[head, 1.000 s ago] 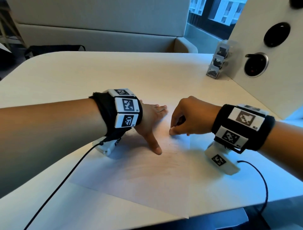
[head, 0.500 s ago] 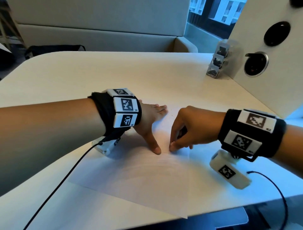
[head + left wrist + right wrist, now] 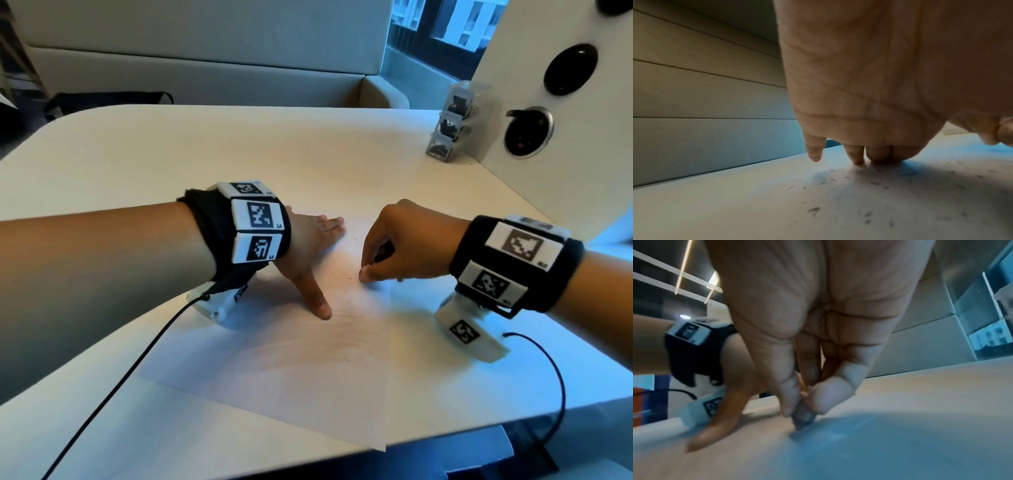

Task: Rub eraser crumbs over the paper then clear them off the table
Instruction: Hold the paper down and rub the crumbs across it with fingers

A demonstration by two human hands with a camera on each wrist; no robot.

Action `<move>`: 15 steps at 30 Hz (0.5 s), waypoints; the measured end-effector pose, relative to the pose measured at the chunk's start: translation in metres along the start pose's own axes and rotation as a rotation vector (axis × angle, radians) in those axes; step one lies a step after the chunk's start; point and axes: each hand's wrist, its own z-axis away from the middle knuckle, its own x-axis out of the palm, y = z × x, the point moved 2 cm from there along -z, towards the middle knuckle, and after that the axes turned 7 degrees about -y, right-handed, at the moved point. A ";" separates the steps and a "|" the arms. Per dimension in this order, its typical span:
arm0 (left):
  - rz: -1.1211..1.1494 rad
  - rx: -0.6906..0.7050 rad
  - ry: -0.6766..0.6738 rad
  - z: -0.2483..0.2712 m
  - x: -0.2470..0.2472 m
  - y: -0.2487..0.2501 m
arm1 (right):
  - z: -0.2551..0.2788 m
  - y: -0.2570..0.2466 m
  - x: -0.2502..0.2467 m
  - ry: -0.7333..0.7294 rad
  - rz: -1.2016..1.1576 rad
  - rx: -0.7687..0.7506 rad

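Two hands on the paper (image 3: 291, 359): left hand (image 3: 308, 246) spread flat, right hand (image 3: 404, 246) pinching an eraser (image 3: 803, 418).

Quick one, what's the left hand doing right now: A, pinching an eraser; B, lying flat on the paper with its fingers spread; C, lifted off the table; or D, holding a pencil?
B: the left hand lies flat, fingers straight, pressing the paper; the right hand pinches a small eraser.
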 end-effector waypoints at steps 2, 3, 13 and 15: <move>-0.005 0.002 -0.008 -0.001 0.000 -0.001 | 0.007 -0.009 0.010 -0.100 -0.022 -0.048; -0.009 0.001 -0.010 -0.001 0.000 -0.001 | 0.010 -0.012 0.014 -0.154 -0.026 -0.064; -0.017 0.000 -0.015 -0.001 0.002 -0.001 | 0.013 -0.013 0.016 -0.172 -0.017 -0.075; -0.014 -0.001 -0.013 -0.002 0.001 -0.001 | 0.011 -0.011 0.013 -0.171 -0.016 -0.062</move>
